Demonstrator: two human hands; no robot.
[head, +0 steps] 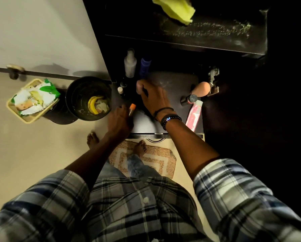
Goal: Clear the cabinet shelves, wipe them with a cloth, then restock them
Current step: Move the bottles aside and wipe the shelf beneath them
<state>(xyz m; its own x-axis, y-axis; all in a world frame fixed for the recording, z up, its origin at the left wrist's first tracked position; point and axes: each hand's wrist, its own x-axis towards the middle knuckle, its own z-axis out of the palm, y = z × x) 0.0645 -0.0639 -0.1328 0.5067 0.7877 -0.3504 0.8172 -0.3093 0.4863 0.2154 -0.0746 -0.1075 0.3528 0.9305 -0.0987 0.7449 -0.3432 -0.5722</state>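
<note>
Cabinet shelves (pixel 174 81) are dark and we look down on them. A black bin (pixel 76 95) sits on the floor just beside the low shelf. A yellow cloth (pixel 176 9) lies on the top shelf. Our right grip (pixel 153 96) pinches a thin black stick (pixel 145 91) over the low shelf, near a clear bottle (pixel 130 64). Our left grip (pixel 119 119) holds a small orange-capped tube (pixel 132 108) at the shelf's left edge.

A black bin (pixel 76 99) holding a banana peel (pixel 92 106) stands beside a basket (pixel 17 111).
</note>
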